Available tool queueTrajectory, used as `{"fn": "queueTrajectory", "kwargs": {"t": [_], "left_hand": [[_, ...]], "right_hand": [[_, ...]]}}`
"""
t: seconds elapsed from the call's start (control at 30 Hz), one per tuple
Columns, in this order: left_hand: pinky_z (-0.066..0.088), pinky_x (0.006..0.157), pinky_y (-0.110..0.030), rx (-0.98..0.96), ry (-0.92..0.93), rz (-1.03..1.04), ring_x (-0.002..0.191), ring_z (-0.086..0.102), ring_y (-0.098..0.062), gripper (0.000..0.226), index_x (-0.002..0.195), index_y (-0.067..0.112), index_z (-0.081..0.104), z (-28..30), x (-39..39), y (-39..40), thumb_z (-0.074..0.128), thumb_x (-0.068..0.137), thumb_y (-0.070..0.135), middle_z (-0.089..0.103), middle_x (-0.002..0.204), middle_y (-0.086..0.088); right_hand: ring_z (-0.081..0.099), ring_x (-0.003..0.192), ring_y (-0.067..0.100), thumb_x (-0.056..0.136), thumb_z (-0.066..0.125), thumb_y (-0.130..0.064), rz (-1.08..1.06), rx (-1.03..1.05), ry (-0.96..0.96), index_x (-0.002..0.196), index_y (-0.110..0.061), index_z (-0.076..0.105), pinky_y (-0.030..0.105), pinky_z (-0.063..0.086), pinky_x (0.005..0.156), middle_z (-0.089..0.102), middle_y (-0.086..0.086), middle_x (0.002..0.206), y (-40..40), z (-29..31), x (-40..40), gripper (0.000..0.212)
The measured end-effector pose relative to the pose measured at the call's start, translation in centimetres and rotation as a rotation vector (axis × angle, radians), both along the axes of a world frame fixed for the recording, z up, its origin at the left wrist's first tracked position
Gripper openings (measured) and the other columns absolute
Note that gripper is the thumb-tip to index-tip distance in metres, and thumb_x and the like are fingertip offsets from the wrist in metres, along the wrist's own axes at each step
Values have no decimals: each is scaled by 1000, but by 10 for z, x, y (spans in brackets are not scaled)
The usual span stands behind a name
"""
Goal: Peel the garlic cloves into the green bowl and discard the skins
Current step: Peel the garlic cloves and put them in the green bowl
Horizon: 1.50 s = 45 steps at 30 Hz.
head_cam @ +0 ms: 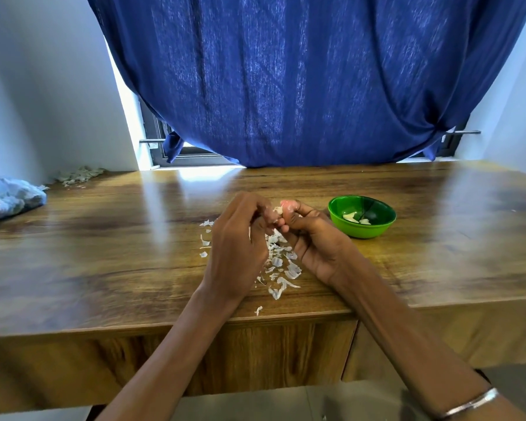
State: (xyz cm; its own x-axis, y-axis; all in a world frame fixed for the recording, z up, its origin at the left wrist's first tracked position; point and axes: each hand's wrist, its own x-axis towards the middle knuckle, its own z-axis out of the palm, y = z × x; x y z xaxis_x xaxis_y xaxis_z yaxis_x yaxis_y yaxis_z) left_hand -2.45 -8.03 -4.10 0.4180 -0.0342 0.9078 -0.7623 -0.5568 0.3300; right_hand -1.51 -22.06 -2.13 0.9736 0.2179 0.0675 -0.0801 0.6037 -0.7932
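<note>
My left hand [236, 241] and my right hand [313, 238] meet fingertip to fingertip above the wooden table [104, 238]. Between them they pinch a small pale garlic clove [278, 210], mostly hidden by the fingers. Under and between the hands lies a scatter of white garlic skins [281, 265]. A green bowl [362, 230] stands just right of my right hand, with a few pale peeled cloves [351, 217] inside it.
A blue plastic bag [8, 200] lies at the table's far left edge. A heap of dry skins [78, 175] sits in the far left corner by the wall. A blue curtain [301, 80] hangs behind the table. One skin flake [258, 310] lies near the front edge.
</note>
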Motion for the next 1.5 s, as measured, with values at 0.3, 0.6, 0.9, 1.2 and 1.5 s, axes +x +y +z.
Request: {"fn": "queueTrajectory", "kwargs": {"t": [0.3, 0.6, 0.9, 1.2, 1.5], "left_hand": [[59, 60, -22, -186, 286, -25, 66, 72, 0, 17, 103, 10, 74, -3, 1, 5, 78, 87, 8, 75, 81, 5], [56, 53, -19, -361, 435, -111, 58, 72, -10, 15, 91, 8, 74, 1, -4, 5, 78, 84, -5, 74, 81, 1], [56, 51, -21, -392, 473, -106, 53, 69, -11, 14, 90, 10, 73, 3, -4, 5, 76, 85, -3, 74, 81, 1], [46, 56, -6, -252, 315, 56, 61, 67, 6, 9, 81, 20, 79, 3, -7, 3, 83, 83, 13, 66, 70, 27], [52, 62, -8, -310, 312, 38, 64, 70, 6, 23, 90, 25, 79, 4, -11, 4, 79, 80, 4, 68, 72, 26]], "right_hand": [[74, 91, 16, 87, 70, 1, -250, -430, -236, 105, -14, 66, 33, 57, 93, 76, 2, 79, 2, -6, 1, 24], [75, 92, 16, 89, 64, 9, -217, -397, -273, 101, -9, 70, 21, 57, 79, 78, 7, 94, 3, -5, -2, 23], [74, 90, 18, 94, 57, 9, -121, -295, -190, 107, -12, 69, 21, 60, 78, 78, 12, 98, 1, -4, -1, 27], [75, 91, 11, 87, 67, 8, -199, -398, -233, 100, -12, 71, 20, 57, 78, 79, 4, 94, 1, -5, 1, 24], [76, 89, 17, 85, 75, 0, -245, -626, -333, 97, -11, 76, 25, 60, 77, 79, 5, 95, 1, -13, 3, 17]]}}
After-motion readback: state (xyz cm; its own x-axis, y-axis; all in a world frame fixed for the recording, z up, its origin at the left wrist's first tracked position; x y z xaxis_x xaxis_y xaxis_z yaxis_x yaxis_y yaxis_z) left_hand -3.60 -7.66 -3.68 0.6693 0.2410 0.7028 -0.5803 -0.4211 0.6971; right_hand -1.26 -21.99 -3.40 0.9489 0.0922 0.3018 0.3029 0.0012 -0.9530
